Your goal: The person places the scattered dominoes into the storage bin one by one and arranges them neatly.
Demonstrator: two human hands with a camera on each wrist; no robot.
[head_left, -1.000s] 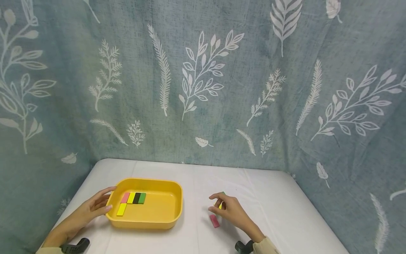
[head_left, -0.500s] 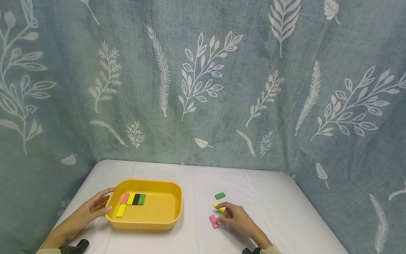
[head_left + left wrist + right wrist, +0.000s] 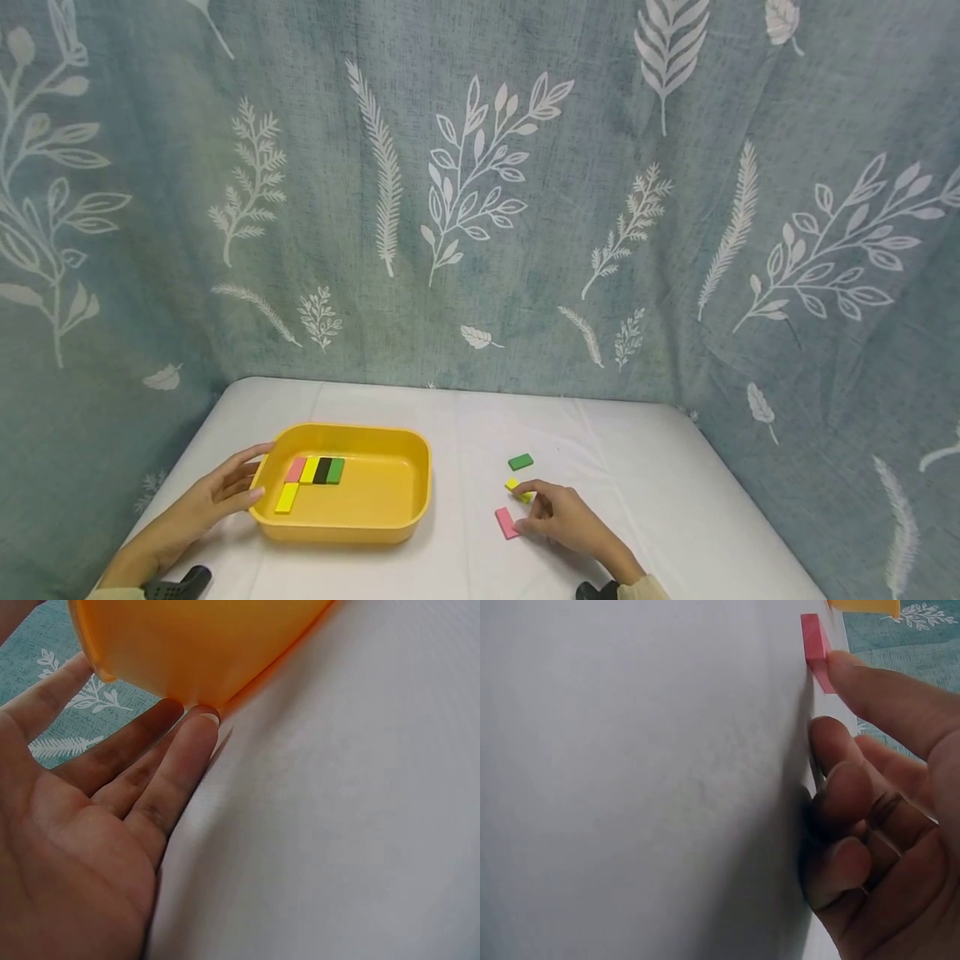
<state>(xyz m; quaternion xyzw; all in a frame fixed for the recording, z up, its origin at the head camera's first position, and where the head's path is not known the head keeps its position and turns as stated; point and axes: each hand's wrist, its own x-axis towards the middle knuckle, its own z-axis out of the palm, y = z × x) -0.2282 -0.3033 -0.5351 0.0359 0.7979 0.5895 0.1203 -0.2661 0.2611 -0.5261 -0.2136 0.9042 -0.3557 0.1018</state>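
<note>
My left hand (image 3: 198, 500) touches the left end of a yellow tray (image 3: 352, 533), its fingers fairly straight against the wall in the left wrist view. My right hand (image 3: 562, 518) is low over the table among three small flat blocks. Its thumb tip meets the near end of a pink block (image 3: 506, 523), seen also in the right wrist view (image 3: 812, 641). The index fingertip overlaps a yellow block (image 3: 512, 483), partly hidden. The other fingers are loosely curled. Beyond them lies a green block (image 3: 521, 462), apart from the hand.
Inside the tray, a pink (image 3: 296, 469), a yellow (image 3: 309, 470), a black (image 3: 322, 470) and a green block (image 3: 335, 471) stand in a row. Another yellow block (image 3: 287, 497) lies nearer me. A leaf-patterned curtain (image 3: 480, 350) hangs behind the white table (image 3: 660, 467).
My right hand has come down and toward me, bringing the thumb to the pink block and uncovering the green block. My left hand and the tray stay in place.
</note>
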